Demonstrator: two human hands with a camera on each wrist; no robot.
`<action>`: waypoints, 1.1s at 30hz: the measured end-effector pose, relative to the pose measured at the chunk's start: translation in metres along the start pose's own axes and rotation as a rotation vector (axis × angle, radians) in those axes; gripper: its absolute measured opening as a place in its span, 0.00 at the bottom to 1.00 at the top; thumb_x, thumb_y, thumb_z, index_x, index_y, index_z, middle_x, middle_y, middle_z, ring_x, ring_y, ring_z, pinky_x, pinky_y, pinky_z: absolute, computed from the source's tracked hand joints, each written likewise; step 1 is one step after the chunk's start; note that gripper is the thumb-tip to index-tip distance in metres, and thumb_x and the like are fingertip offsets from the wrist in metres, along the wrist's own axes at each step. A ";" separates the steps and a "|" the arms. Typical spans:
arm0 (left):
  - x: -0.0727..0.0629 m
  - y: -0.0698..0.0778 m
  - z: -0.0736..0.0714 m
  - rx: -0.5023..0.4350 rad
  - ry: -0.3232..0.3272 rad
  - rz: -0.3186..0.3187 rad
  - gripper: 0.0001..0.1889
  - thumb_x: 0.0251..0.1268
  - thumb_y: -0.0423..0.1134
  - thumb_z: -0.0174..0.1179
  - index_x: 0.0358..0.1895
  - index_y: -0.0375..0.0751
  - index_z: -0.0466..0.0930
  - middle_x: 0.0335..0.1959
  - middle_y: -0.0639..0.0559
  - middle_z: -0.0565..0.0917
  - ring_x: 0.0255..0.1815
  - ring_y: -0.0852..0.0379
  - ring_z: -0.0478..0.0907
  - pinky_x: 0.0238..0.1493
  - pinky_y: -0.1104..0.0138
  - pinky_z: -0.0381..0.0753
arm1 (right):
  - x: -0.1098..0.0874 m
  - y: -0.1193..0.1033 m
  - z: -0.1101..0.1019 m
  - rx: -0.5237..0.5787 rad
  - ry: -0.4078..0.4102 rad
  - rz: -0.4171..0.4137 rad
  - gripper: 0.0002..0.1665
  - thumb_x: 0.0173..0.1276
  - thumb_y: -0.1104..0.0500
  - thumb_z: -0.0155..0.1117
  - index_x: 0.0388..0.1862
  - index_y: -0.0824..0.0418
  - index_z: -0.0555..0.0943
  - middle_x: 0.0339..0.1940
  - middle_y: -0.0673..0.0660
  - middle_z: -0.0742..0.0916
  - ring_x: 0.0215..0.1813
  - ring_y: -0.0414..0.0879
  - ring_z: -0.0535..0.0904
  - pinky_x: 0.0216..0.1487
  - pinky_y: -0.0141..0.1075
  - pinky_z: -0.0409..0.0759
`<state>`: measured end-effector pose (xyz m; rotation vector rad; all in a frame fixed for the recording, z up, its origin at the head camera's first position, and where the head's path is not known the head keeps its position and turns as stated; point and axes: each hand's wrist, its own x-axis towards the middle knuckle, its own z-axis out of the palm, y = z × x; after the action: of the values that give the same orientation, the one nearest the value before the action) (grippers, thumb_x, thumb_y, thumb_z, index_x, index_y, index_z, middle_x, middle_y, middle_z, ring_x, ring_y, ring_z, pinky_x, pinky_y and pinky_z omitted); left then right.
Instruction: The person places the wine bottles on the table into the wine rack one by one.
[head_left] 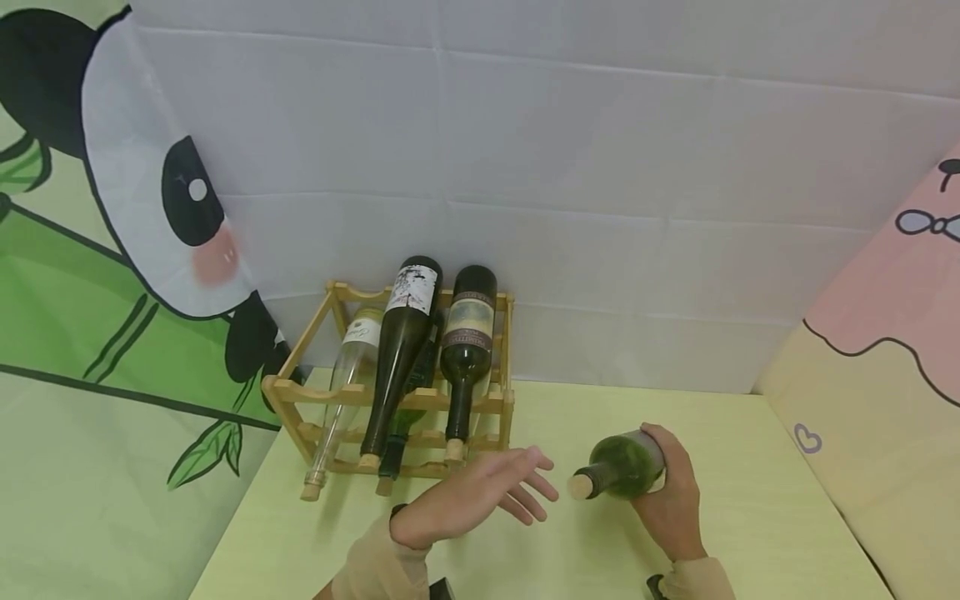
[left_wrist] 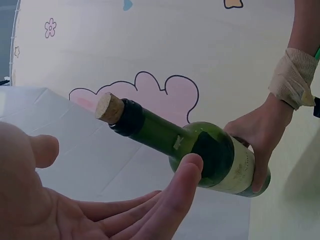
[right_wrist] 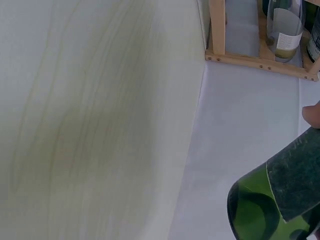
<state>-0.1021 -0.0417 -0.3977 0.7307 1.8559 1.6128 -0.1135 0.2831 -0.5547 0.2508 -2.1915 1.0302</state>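
My right hand (head_left: 671, 492) grips a green corked wine bottle (head_left: 624, 467) round its labelled body, above the table's right part. The bottle's neck and cork point left toward my left hand (head_left: 480, 496). That left hand is held with fingers extended and nothing in it, in front of the wooden wine rack (head_left: 420, 402). In the left wrist view its fingers (left_wrist: 175, 200) lie near the bottle's shoulder; whether they touch it I cannot tell there, but the head view shows a gap. The right wrist view shows the bottle's base (right_wrist: 255, 207).
Several corked bottles lie in the rack: a clear one (head_left: 352, 367), a dark one with a white label (head_left: 401, 342), another dark one (head_left: 467, 346), and a green one lower down. Behind the table (head_left: 555, 433) hangs a printed cloth (head_left: 570, 208).
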 end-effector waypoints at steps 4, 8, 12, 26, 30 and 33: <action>0.002 0.001 -0.002 -0.008 -0.012 -0.037 0.31 0.90 0.58 0.42 0.69 0.35 0.78 0.53 0.46 0.89 0.45 0.52 0.92 0.50 0.63 0.89 | 0.004 -0.001 -0.001 -0.031 0.005 -0.093 0.62 0.31 0.85 0.84 0.72 0.65 0.77 0.70 0.66 0.80 0.77 0.52 0.71 0.79 0.30 0.60; 0.008 -0.008 0.003 -0.116 -0.090 -0.099 0.30 0.88 0.58 0.47 0.65 0.34 0.83 0.51 0.42 0.90 0.46 0.46 0.92 0.50 0.59 0.90 | 0.008 -0.002 -0.001 -0.044 0.002 -0.170 0.63 0.25 0.85 0.82 0.70 0.64 0.79 0.69 0.66 0.81 0.74 0.62 0.73 0.82 0.34 0.59; 0.013 -0.024 0.007 -0.283 -0.232 -0.153 0.30 0.89 0.57 0.46 0.66 0.32 0.81 0.54 0.29 0.88 0.44 0.50 0.92 0.54 0.54 0.90 | 0.009 -0.001 0.002 -0.062 -0.014 -0.239 0.65 0.20 0.85 0.81 0.69 0.64 0.80 0.68 0.66 0.82 0.72 0.67 0.72 0.83 0.37 0.59; 0.017 -0.058 0.017 -0.400 -0.292 -0.245 0.21 0.84 0.40 0.51 0.63 0.24 0.79 0.47 0.37 0.90 0.32 0.66 0.87 0.40 0.72 0.87 | 0.004 -0.004 0.004 -0.131 -0.045 -0.309 0.58 0.28 0.77 0.85 0.68 0.61 0.82 0.68 0.63 0.83 0.73 0.64 0.73 0.84 0.58 0.56; 0.018 -0.062 0.019 -0.374 -0.248 -0.275 0.20 0.80 0.40 0.50 0.58 0.26 0.81 0.33 0.52 0.84 0.23 0.67 0.75 0.26 0.75 0.77 | 0.004 -0.004 0.008 -0.129 -0.031 -0.328 0.56 0.29 0.74 0.84 0.67 0.60 0.83 0.68 0.62 0.84 0.73 0.63 0.73 0.85 0.55 0.55; 0.017 -0.065 0.020 -0.342 -0.212 -0.285 0.17 0.84 0.42 0.51 0.57 0.31 0.82 0.26 0.56 0.75 0.20 0.66 0.64 0.21 0.75 0.65 | 0.002 -0.004 0.011 -0.132 -0.024 -0.339 0.57 0.27 0.73 0.86 0.67 0.60 0.83 0.67 0.62 0.84 0.72 0.65 0.73 0.85 0.53 0.54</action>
<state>-0.1022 -0.0240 -0.4656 0.4446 1.4132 1.5449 -0.1187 0.2726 -0.5551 0.5542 -2.1325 0.6951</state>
